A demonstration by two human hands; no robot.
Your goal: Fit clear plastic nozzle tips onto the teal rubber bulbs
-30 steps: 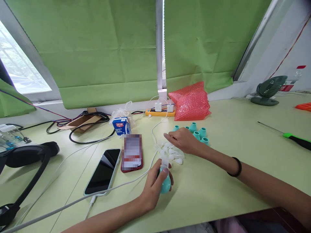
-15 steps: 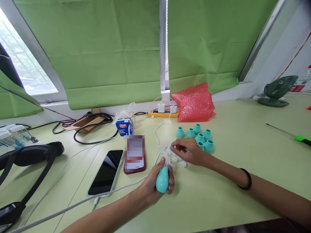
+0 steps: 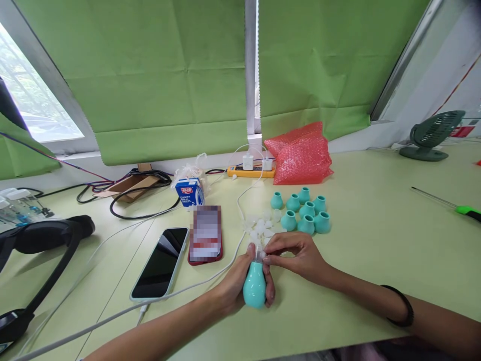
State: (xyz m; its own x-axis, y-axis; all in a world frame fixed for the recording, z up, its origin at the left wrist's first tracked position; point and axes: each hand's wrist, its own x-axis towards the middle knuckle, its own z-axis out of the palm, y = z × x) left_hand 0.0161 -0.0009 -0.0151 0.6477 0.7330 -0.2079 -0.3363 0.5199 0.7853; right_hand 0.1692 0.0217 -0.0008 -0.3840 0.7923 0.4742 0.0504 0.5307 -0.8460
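My left hand [image 3: 240, 281] is wrapped round a teal bulb [image 3: 254, 286], its rounded end toward me and a clear tip [image 3: 258, 252] pointing away. At the right side of that tip, my right hand [image 3: 296, 253] pinches a small whitish piece [image 3: 262, 254] between thumb and forefinger. Small translucent white pieces [image 3: 260, 228] lie in a loose pile just beyond both hands. Several teal bulbs with open necks [image 3: 307, 224] stand in a group behind my right hand.
Two phones [image 3: 161, 263] [image 3: 205, 235] and a white cable lie left of my hands. Farther back are a blue milk carton [image 3: 190, 193], an orange power strip [image 3: 251, 172] and a red bubble-wrap bag [image 3: 302, 155]. A screwdriver [image 3: 443, 201] and green fan [image 3: 430, 135] are at the right.
My right hand has come down from above the white pieces to the bulb's tip, now pinching a small piece. The held bulb has moved slightly toward me, and more standing bulbs are uncovered.
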